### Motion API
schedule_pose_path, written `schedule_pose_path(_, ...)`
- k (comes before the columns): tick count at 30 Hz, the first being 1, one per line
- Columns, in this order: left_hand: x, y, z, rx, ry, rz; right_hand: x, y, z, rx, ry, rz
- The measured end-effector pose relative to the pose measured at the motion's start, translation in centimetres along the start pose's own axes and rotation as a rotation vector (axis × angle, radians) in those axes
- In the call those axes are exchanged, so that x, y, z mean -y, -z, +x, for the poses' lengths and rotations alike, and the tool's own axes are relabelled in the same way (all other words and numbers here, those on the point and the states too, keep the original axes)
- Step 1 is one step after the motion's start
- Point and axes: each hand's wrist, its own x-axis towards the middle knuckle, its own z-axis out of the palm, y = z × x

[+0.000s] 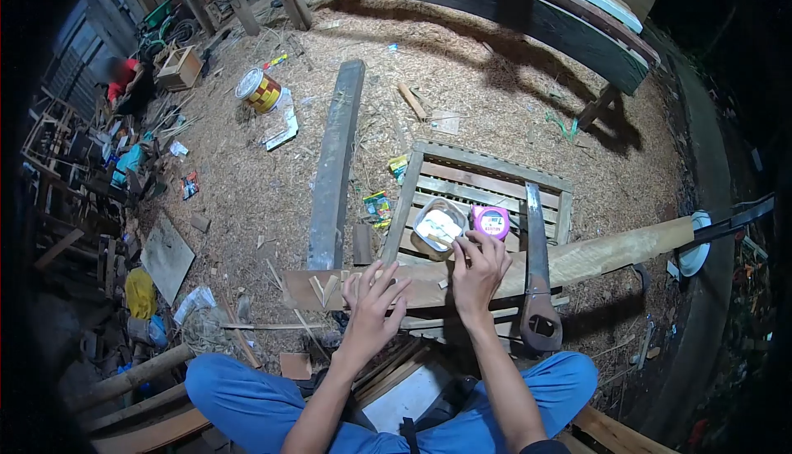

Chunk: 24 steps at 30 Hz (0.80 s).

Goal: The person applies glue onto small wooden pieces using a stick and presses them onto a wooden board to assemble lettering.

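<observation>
A long pale plank (615, 256) lies across in front of my knees. Over its left part is my left hand (375, 305), fingers apart, beside thin wood strips (323, 287) resting on the board. My right hand (481, 277) is bent over the plank, fingertips drawn together at the near edge of a small tub (426, 244) with white contents; whatever is pinched there is too small to make out. Touching distance away sits a pink tape measure (492, 222). A handsaw (538, 248) lies across the plank to the right, handle toward me.
Under the tub is a slatted wooden frame (415, 182). A dark beam (337, 157) lies on the shavings to the left, near a paint bucket (259, 91). A heavy timber bench (462, 4) spans the back. Another person (128, 83) sits at far left among scrap.
</observation>
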Motion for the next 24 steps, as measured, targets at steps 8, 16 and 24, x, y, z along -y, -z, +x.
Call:
schedule_pose_path(8, 0.1, 2.7, -0.9, -0.02, 0.007, 0.0, 3.5, 2.5, -1.2, -0.034, 0.146, 0.07)
schedule_pose_path(16, -0.1, 9.6, -1.1, -0.033, -0.208, -0.079, 6.5, 6.0, -5.6, 0.021, 0.467, 0.027)
schedule_pose_path(24, -0.4, 5.9, -3.7, -0.038, -0.202, -0.327, 9.5, 6.9, -8.0, 0.069, 0.548, 0.005)
